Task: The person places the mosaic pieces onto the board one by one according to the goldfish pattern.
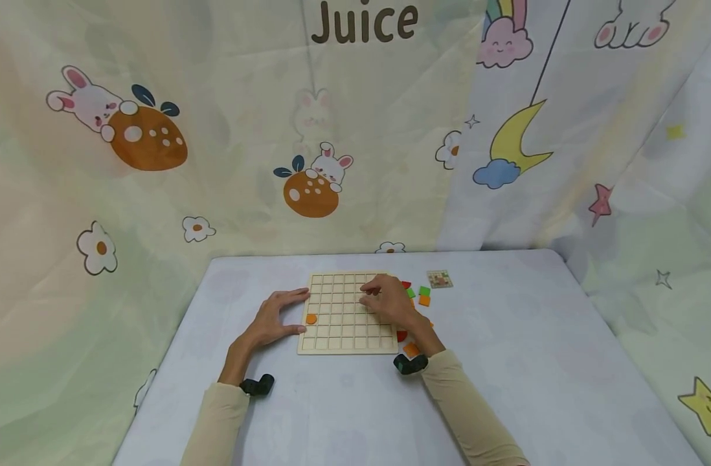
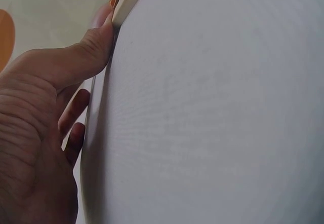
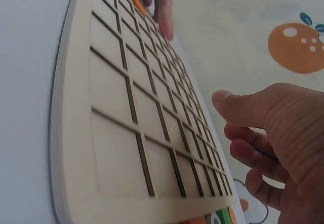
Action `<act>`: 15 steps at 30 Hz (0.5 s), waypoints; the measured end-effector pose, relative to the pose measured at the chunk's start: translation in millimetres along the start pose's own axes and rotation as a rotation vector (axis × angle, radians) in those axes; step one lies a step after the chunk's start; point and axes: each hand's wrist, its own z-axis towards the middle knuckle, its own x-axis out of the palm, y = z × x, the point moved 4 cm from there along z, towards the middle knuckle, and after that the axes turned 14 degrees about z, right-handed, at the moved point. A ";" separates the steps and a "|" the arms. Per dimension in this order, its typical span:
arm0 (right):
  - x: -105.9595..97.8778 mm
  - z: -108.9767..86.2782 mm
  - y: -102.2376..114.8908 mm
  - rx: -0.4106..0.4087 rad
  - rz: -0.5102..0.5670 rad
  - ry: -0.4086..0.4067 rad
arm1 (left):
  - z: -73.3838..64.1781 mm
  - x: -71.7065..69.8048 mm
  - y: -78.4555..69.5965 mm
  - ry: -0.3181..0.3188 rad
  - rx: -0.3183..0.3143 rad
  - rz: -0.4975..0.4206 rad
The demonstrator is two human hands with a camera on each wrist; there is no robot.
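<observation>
Left hand (image 1: pixel 269 320) spread, touching left edge of grid board (image 1: pixel 346 328). Right hand (image 1: pixel 392 301) above it, loosely curled, empty (orange disc (image 1: pixel 311 319) in leftmost column).

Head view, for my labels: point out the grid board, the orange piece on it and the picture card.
Grid board (image 1: pixel 344 317), head view: centre.
Orange piece (image 1: pixel 311 319), head view: top face.
Picture card (image 1: pixel 440 279), head view: printed face.

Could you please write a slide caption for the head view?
Left hand touches the gridded board, which bears an orange piece; right hand hovers above the board.
</observation>
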 end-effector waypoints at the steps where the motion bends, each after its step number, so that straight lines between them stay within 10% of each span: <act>1: -3.0 -0.5 -1.9 0.006 0.008 -0.008 | 0.6 -0.5 -0.1 0.001 -0.001 -0.005; 15: -42.6 -3.2 -21.3 -0.014 -0.073 -0.095 | 0.3 1.4 1.5 0.014 -0.010 -0.021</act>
